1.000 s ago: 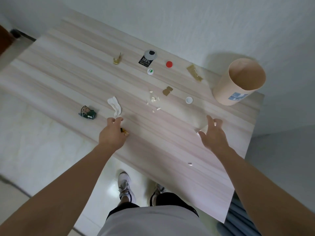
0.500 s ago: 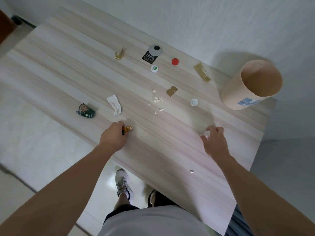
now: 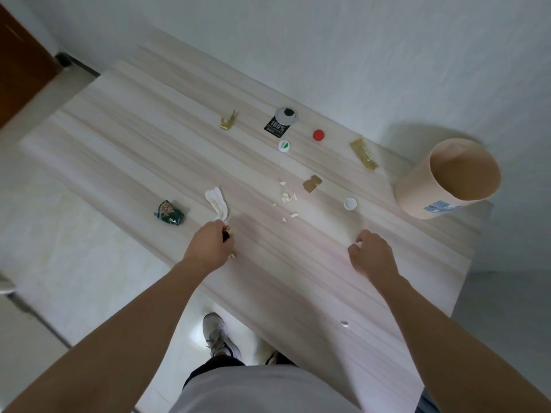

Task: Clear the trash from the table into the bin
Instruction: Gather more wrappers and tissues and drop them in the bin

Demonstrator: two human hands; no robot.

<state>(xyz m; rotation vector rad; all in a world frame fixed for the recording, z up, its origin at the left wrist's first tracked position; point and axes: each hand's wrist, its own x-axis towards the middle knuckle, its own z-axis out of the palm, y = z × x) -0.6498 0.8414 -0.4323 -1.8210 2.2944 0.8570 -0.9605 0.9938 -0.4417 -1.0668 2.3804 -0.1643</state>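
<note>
Both small scraps nearest the person have come off the surface (image 3: 149, 138) in the last second: the gold candy wrapper (image 3: 226, 232), which lay by the left hand (image 3: 208, 248) a moment ago, is now pinched in its curled fingers, with a gold bit poking out beneath the palm, and the white scrap (image 3: 360, 242) the right hand (image 3: 372, 257) was reaching for with fingers spread is now clamped in a closed fist, only a sliver showing. So two pieces are secured, I'd say, and the carry to the bin (image 3: 447, 180) comes next. The bin stands upright at the far right corner, well apart from both hands, its mouth open and apparently empty. Much still litters the surface: a white tissue (image 3: 217, 202) just beyond the left hand, a green packet (image 3: 169, 213) to its left, pale crumbs (image 3: 287, 196), white (image 3: 350, 203) and red (image 3: 318, 135) caps, gold foil pieces, a black tag (image 3: 275, 126), and one crumb (image 3: 344, 323) near the front edge. Both forearms reach forward, palms down, hands low over the surface and wide apart.
</note>
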